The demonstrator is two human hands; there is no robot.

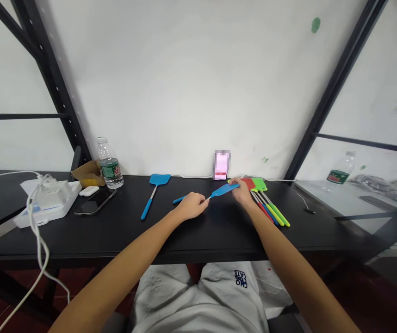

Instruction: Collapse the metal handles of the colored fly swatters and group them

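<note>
Both my hands hold a blue fly swatter (224, 189) just above the black desk (299, 226). My left hand (191, 206) grips it around the thin metal shaft, with the blue handle sticking out to the left. My right hand (242, 193) pinches the flat blue head at its far end. Left of them, a second blue fly swatter (154, 190) lies on the desk. To the right of my right hand, a fanned group of red, green and yellow-green fly swatters (268, 203) lies close by, their heads overlapping.
A water bottle (108, 164), a cardboard piece (88, 173), a smartphone (95, 201) and an earbud case (89, 190) stand at the left. Beyond them is a white power strip (47, 199) with white cables. A pixelated pink card (221, 165) leans against the wall.
</note>
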